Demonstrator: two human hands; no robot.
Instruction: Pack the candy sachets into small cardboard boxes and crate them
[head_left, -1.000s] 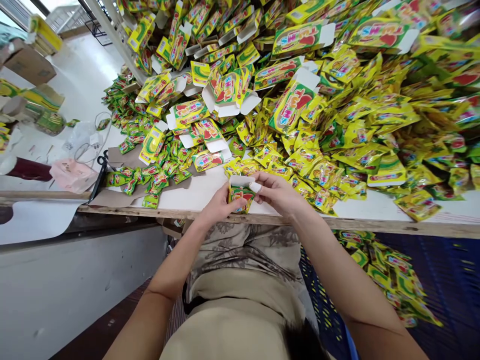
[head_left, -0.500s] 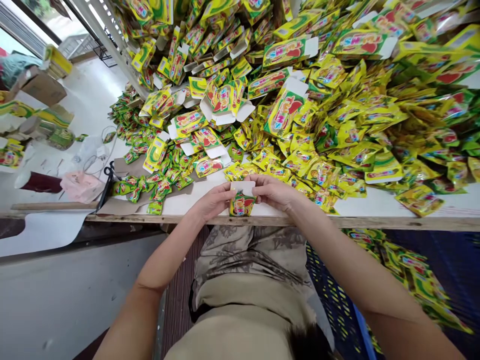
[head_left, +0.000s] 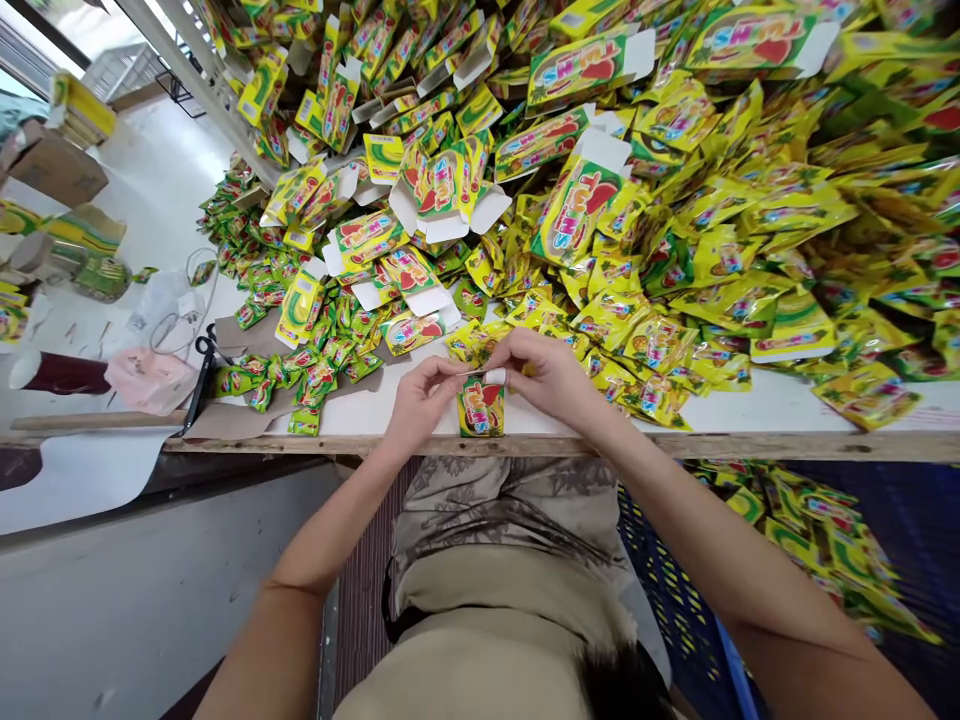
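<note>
Item: one small printed box (head_left: 481, 408), at the table's near edge, its top pinched between left hand (head_left: 421, 398) at nine o'clock and right hand (head_left: 541, 376) at two o'clock.

Both bare arms are bending at the elbows and converging near the middle of the view, the left forearm (head_left: 341, 525) rising from 7 o'clock and the right forearm (head_left: 671, 525) reaching in from 4 o'clock. The left hand (head_left: 421, 402) is pinching with thumb and fingers, pointing toward 3 o'clock. The right hand (head_left: 546, 378) is facing it, its thumb and curled fingers pinching toward 9 o'clock, the fingertips almost meeting.
</note>
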